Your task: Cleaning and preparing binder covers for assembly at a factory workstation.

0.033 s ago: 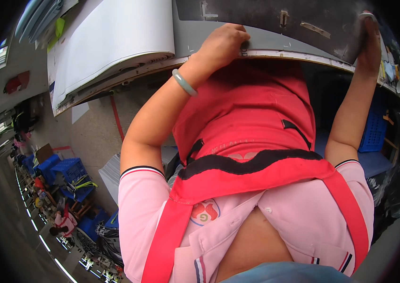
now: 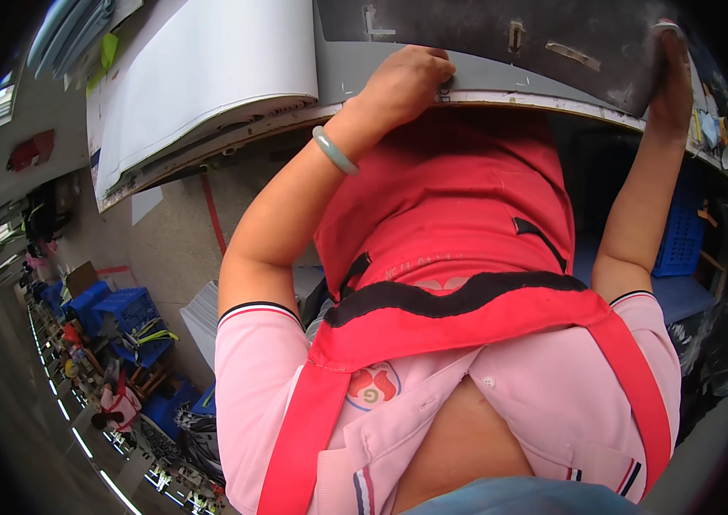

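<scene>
A large dark grey sheet (image 2: pixel 484 30) with pale tape marks lies on a work table (image 2: pixel 553 105) right in front of me. My left hand (image 2: pixel 405 79), a pale green bangle (image 2: pixel 334 150) on its wrist, is curled over the sheet's lighter near edge at the table rim. My right hand (image 2: pixel 671 81) grips the sheet's right-hand corner. Both arms reach up over my red apron (image 2: pixel 450 215) and pink shirt.
A thick stack of white sheets (image 2: pixel 209 77) lies on the table to the left of the grey sheet. Blue crates (image 2: pixel 119 309) stand on the floor at the left. A blue basket (image 2: pixel 682 236) sits under the table at the right.
</scene>
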`<state>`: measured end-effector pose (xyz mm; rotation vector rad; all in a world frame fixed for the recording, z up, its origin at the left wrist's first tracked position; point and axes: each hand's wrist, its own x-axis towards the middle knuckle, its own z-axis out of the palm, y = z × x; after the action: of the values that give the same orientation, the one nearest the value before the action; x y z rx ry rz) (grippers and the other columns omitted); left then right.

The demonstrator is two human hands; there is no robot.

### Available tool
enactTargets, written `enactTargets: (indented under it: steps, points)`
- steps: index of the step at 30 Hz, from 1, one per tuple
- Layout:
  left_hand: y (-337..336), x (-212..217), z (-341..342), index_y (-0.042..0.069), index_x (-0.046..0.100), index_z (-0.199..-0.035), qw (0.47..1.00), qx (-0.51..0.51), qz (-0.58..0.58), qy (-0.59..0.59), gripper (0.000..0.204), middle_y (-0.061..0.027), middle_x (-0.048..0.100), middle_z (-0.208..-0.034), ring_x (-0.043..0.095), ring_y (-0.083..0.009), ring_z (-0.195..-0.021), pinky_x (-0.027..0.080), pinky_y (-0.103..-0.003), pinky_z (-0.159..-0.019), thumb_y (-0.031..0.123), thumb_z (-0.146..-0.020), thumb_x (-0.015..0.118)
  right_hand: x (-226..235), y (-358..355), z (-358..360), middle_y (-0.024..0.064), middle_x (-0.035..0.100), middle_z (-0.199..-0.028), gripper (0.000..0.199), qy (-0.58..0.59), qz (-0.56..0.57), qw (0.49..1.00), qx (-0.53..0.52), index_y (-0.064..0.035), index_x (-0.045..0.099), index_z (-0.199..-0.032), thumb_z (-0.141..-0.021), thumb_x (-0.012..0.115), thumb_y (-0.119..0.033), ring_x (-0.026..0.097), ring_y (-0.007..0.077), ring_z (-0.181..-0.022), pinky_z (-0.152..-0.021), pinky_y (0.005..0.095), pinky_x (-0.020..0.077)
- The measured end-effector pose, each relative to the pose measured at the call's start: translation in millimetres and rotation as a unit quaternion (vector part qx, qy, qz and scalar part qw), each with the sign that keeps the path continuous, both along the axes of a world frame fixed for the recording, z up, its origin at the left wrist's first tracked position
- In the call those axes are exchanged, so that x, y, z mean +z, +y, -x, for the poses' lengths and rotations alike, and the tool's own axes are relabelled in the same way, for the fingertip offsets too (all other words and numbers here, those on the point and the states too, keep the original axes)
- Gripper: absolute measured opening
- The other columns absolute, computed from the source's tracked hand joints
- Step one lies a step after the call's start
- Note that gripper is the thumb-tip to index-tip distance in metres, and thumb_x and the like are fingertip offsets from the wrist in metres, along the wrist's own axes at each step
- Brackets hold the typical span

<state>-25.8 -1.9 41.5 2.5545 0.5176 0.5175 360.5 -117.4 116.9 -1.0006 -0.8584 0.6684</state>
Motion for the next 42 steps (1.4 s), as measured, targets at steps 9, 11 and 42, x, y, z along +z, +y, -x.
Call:
enactTargets:
  steps: [9,11,42]
  points:
    - [-9,2,5,0.005,0.074,-0.100,0.998,0.029,0.039,0.043,0.019,-0.0164,0.072,-0.093,0.070,-0.0349,-0.088,0.056,-0.043,-0.081,0.012,-0.086,0.064,23,10,54,-0.0002,0.059,-0.093,0.022,0.055,-0.014,0.992,0.115,-0.0135,0.056,-0.098,-0.091,0.075,-0.021,0.056,0.0160,-0.087,-0.078,0.0388,0.0491]
    - [-8,0,4,0.004,0.072,-0.092,0.999,-0.011,-0.043,0.025,0.015,-0.0174,0.071,-0.088,0.070,-0.0350,-0.084,0.056,-0.043,-0.077,0.012,-0.084,0.062,20,13,54,-0.0009,0.059,-0.091,0.022,0.066,-0.014,0.990,0.121,-0.0130,0.057,-0.097,-0.090,0.076,-0.019,0.056,0.0159,-0.085,-0.077,0.0380,0.0492]
    - [-26,16,-205,0.003,0.070,-0.107,0.871,-0.016,-0.316,-0.376,0.021,-0.0113,0.070,-0.093,0.069,-0.0261,-0.086,0.055,-0.041,-0.076,0.006,-0.088,0.061,-25,-6,2,0.0070,0.066,-0.127,0.031,0.229,-0.008,0.972,0.045,-0.0103,0.065,-0.123,-0.100,0.064,-0.031,0.061,0.0223,-0.121,-0.107,0.0389,0.0476]
